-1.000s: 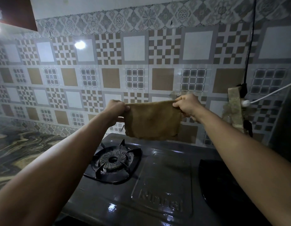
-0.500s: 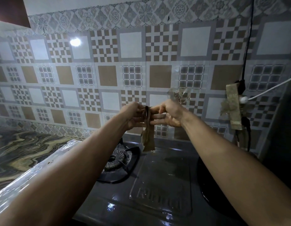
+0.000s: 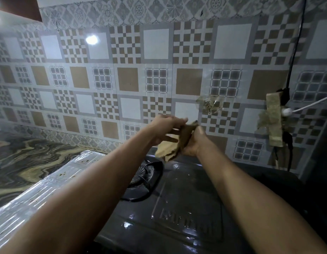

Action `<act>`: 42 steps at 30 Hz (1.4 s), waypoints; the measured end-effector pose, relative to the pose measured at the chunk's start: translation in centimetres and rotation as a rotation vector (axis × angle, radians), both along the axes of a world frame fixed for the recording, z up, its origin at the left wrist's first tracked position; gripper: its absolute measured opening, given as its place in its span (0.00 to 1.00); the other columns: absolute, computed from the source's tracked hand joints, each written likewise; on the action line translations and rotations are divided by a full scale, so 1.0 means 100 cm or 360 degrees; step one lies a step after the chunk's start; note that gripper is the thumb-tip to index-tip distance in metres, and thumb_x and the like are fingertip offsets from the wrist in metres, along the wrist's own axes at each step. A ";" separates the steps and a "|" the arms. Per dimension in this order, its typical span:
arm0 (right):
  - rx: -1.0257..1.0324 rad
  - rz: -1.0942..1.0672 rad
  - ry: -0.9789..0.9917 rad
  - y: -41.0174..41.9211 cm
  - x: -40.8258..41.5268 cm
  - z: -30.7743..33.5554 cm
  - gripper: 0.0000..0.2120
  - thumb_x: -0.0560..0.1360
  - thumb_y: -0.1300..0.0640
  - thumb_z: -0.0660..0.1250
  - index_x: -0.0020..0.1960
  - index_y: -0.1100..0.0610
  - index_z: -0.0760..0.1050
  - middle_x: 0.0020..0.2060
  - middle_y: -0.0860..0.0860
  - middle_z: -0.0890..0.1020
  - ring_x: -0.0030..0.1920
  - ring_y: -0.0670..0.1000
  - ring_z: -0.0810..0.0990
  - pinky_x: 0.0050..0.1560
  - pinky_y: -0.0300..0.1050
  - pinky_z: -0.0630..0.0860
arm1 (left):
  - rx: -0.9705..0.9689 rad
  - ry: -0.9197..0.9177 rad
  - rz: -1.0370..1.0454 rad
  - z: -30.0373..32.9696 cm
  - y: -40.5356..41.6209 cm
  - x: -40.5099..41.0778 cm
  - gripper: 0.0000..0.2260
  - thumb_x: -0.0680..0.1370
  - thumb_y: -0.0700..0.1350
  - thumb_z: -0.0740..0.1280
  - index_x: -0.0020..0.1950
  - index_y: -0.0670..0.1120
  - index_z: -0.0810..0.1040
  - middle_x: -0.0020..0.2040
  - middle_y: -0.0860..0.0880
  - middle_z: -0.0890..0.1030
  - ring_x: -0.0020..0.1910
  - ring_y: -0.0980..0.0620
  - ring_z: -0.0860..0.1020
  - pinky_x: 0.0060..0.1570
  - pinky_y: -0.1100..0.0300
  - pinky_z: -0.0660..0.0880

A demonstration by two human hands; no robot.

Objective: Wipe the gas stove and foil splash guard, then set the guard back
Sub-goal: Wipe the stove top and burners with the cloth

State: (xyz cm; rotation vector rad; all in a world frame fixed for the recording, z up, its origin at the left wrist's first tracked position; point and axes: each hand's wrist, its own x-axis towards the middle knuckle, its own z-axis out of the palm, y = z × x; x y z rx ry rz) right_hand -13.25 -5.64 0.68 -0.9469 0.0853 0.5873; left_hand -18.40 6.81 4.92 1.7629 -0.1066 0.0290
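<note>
**Cloth bunched between both hands above the stove**

Right fingers [image 3: 194, 123]: we see them curled round the brown cloth [image 3: 174, 143], thumb tip poking up at the top edge of the bundle. Firm grip, cloth crumpled in the palm.

Left fingers [image 3: 179, 122]: mostly straight, spread narrow and laid against the cloth's left side. Motion blur here, so we cannot tell whether they pinch it or only press on it.

Right hand [image 3: 193, 142] and left hand [image 3: 164, 130] sit just right of frame centre, touching through the cloth. A loose corner of cloth hangs below the hands, clear of the stove top.

Gas stove [image 3: 177, 208]: dark, glossy, fills the lower centre of the frame. We see the left burner [image 3: 146, 176] partly behind the left forearm; embossed lettering in the middle panel. Right side of the stove is too dark to read.

Foil splash guard [image 3: 54, 184]: lying flat at lower left, beside the stove's left edge, on the marbled surface [image 3: 21, 156]. Brown specks show on the foil.

Patterned tile wall [image 3: 159, 70] fills the upper frame, with a light glare at upper left. At the right edge, a black cable [image 3: 296, 43] runs down to a taped-up socket [image 3: 274, 120], with a white cord [image 3: 309, 105] leading off right. A clear hook patch [image 3: 210, 106] is stuck to the tiles above the hands.
</note>
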 end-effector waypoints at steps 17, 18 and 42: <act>-0.2401 0.0343 -0.1291 0.045 0.082 -0.084 0.25 0.82 0.47 0.54 0.75 0.57 0.60 0.74 0.59 0.63 0.72 0.61 0.64 0.69 0.55 0.63 | 0.1322 0.0135 0.1042 -0.130 0.163 0.005 0.23 0.80 0.57 0.58 0.60 0.38 0.75 0.61 0.36 0.77 0.59 0.38 0.76 0.57 0.49 0.72; -0.2576 0.0517 -0.1300 0.045 0.083 -0.092 0.29 0.81 0.46 0.54 0.77 0.58 0.55 0.76 0.58 0.59 0.75 0.61 0.60 0.71 0.55 0.59 | 0.1397 0.0157 0.1064 -0.136 0.167 0.006 0.25 0.80 0.58 0.58 0.63 0.39 0.73 0.63 0.36 0.76 0.62 0.38 0.74 0.60 0.47 0.71; -0.2132 0.1477 -0.1866 0.160 0.160 -0.094 0.16 0.83 0.57 0.53 0.69 0.60 0.65 0.60 0.53 0.69 0.61 0.49 0.67 0.68 0.39 0.61 | 0.2095 0.0352 0.0441 -0.168 0.202 0.033 0.41 0.77 0.69 0.49 0.78 0.49 0.34 0.78 0.46 0.34 0.78 0.45 0.39 0.71 0.36 0.36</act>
